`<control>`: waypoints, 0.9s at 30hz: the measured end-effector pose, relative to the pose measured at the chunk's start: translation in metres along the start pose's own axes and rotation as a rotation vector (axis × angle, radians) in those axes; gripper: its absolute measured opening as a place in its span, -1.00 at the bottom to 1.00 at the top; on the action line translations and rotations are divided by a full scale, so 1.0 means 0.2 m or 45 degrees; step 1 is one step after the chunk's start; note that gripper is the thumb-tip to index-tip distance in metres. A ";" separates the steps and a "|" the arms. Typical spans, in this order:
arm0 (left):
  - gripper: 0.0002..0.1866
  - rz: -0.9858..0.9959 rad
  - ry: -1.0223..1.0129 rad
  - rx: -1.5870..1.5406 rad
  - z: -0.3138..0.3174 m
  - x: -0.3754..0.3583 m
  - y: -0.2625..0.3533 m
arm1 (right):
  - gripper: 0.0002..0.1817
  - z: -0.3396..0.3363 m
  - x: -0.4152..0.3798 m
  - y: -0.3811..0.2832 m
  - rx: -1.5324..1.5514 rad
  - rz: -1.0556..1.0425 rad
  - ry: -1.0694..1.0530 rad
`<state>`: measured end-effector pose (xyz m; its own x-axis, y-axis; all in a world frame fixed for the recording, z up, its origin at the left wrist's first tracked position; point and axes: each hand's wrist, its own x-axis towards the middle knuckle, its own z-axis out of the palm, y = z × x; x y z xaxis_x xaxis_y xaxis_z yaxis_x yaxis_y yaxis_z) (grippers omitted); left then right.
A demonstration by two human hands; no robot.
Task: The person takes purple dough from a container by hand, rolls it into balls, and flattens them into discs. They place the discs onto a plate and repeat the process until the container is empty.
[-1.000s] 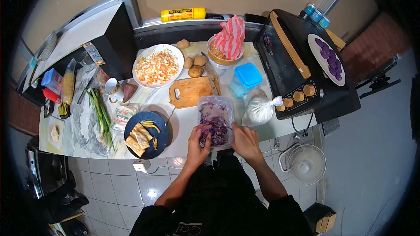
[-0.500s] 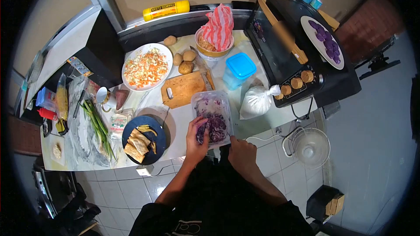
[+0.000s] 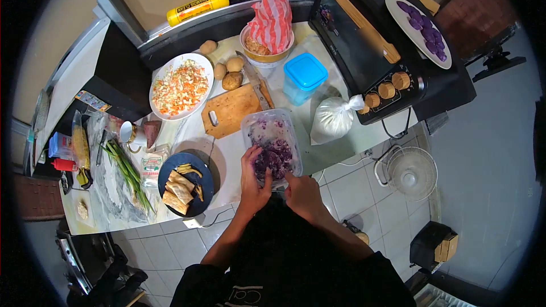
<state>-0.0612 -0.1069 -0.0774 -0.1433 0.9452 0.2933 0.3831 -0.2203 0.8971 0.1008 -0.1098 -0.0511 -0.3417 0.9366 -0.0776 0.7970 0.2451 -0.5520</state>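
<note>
A clear plastic container (image 3: 293,131) stands near the counter's front edge, with mashed purple yam (image 3: 278,156) in its near half and smears on its base. My left hand (image 3: 255,185) reaches over its near left side, fingers stretched and thumb apart, touching the mash. At the near right corner, my right hand (image 3: 304,195) is closed on the container's rim; part of its fingers is hidden. Just beyond the container lies a wooden cutting board (image 3: 230,111), with a knife (image 3: 256,79) along its right side.
Left are a dark plate (image 3: 187,210) of fried rolls, a white plate (image 3: 153,105) of shredded vegetables and green onions (image 3: 125,165). Right are a blue-lidded tub (image 3: 304,79), a tied bag of white powder (image 3: 331,122) and an oven (image 3: 352,40) topped by a plate of purple pieces (image 3: 398,23).
My right hand has moved left and slightly up, against the container's near right corner. My left thumb now shows apart from the fingers over the mash. The whole view has shifted and tilted slightly.
</note>
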 end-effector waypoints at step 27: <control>-0.38 -0.046 -0.195 0.434 -0.01 0.15 0.13 | -0.75 -0.23 -0.01 0.23 1.053 0.349 -0.136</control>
<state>-0.0575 -0.0841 -0.0454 -0.0343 0.9817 0.1874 0.6660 -0.1174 0.7367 0.1614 -0.0894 -0.0379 -0.2689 0.8972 -0.3502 0.2553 -0.2842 -0.9241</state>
